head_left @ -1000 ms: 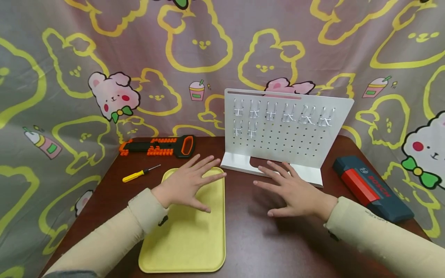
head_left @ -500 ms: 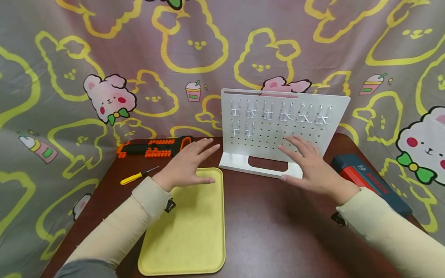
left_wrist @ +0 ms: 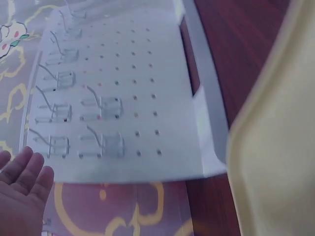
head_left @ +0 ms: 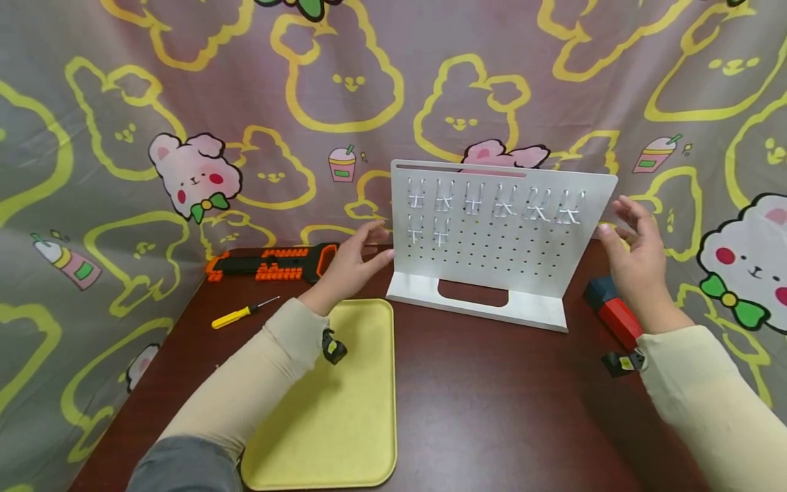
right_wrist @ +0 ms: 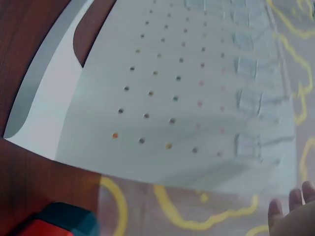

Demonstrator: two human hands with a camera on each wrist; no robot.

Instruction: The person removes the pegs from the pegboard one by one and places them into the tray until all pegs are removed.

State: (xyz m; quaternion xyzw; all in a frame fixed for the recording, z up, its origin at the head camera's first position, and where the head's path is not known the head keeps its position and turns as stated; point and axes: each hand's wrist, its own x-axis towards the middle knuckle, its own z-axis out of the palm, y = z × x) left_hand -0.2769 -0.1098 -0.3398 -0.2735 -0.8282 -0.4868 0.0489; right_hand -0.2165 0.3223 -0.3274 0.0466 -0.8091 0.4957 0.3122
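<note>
A white pegboard stand (head_left: pixel 492 253) rises upright at the back of the table, with several wire hooks (head_left: pixel 473 198) in its upper rows. Close to its left edge is my left hand (head_left: pixel 353 266), fingers loosely bent and thumb toward the board. My right hand (head_left: pixel 639 263) is raised beside the right edge, its fingers bent and thumb toward the board. Nothing is held in either hand. In the left wrist view the left fingertips (left_wrist: pixel 37 167) come right at the board's corner; the right wrist view has the right fingertips (right_wrist: pixel 295 201) just off the other corner.
Below the left forearm lies a yellow tray (head_left: pixel 344 410). A yellow screwdriver (head_left: pixel 236 317) and a black-and-orange tool holder (head_left: pixel 273 263) are at the back left. The dark blue and red Bosch case (head_left: pixel 615 314) is partly hidden behind the right arm. A patterned curtain (head_left: pixel 344 68) closes off the back.
Both hands have moved forward and up from over the table to the pegboard's two sides, the right one swinging outward. Their spread fingers have become bent. The pegboard stays in place.
</note>
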